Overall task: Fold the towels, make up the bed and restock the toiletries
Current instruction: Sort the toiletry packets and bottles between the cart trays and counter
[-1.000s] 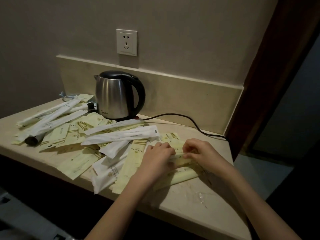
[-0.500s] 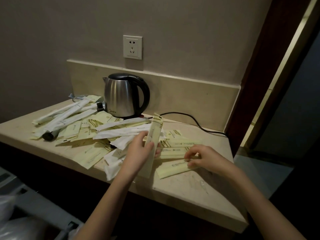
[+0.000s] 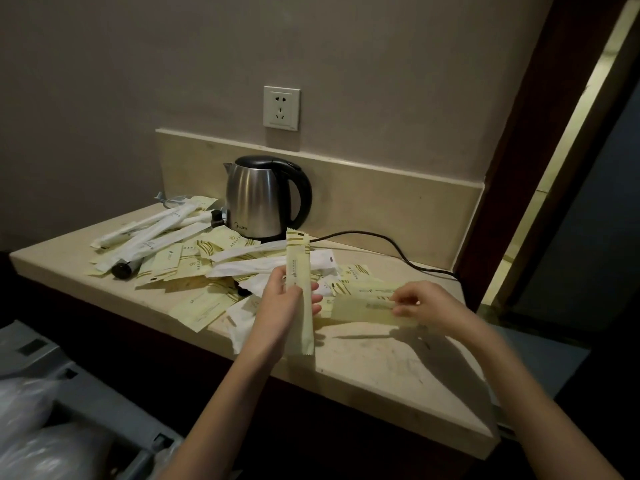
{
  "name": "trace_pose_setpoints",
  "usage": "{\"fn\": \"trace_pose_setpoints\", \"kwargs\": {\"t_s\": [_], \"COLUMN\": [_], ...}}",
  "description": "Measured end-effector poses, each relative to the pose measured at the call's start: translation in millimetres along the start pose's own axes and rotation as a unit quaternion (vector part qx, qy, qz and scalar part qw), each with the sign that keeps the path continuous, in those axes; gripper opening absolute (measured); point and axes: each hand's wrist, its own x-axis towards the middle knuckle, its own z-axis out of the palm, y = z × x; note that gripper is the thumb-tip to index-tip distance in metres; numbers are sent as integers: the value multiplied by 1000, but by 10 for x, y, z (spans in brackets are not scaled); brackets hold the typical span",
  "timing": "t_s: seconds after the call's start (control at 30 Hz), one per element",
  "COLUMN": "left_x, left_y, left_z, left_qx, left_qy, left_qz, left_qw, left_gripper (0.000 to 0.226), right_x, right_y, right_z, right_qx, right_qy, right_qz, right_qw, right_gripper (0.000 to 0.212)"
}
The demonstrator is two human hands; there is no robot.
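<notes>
Sorting toiletry packets on countertop (image 3: 398,368), near front-right corner.
Left hand (image 3: 282,306) grips upright yellow sachet (image 3: 298,285); right hand (image 3: 424,303) pinches flat sachet (image 3: 360,308) off surface. Suggest: align ends, stack same types, stay off kettle cord (image 3: 388,242).

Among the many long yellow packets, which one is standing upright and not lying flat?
The long yellow packet held in the left hand. It points up and down, clear of the counter, while the others lie flat in the pile or under the right hand.

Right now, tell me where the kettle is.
In the head view, the kettle stands at the back of the counter against the backsplash, below the wall socket, behind the scattered packets.
</notes>
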Motion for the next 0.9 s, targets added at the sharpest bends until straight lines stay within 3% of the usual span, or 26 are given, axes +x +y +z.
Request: {"fn": "trace_pose_setpoints", "kwargs": {"t_s": [0.1, 0.27, 0.47, 0.7, 0.9], "left_x": [6, -66, -122, -63, -32], "left_y": [1, 4, -96, -80, -54], "left_z": [-8, 247, 442, 272, 20], "left_qx": [-8, -39, -29, -48, 9], "left_qy": [1, -52, -30, 28, 27], "left_qz": [-1, -15, 22, 73, 50], "left_qw": [1000, 998, 999, 996, 998], "left_gripper": [38, 34, 29, 25, 42], "right_x": [-83, -48, 56, 176, 290], "right_y": [-97, -477, -791, -669, -276], "right_z": [-177, -78, 262, 304, 361], "right_qx": [98, 344, 446, 297, 93], "right_qy": [64, 103, 105, 152, 26], "right_qz": [18, 21, 34, 6, 23], "right_qw": [993, 933, 888, 943, 995], "right_gripper": [13, 16, 13, 14, 26]}}
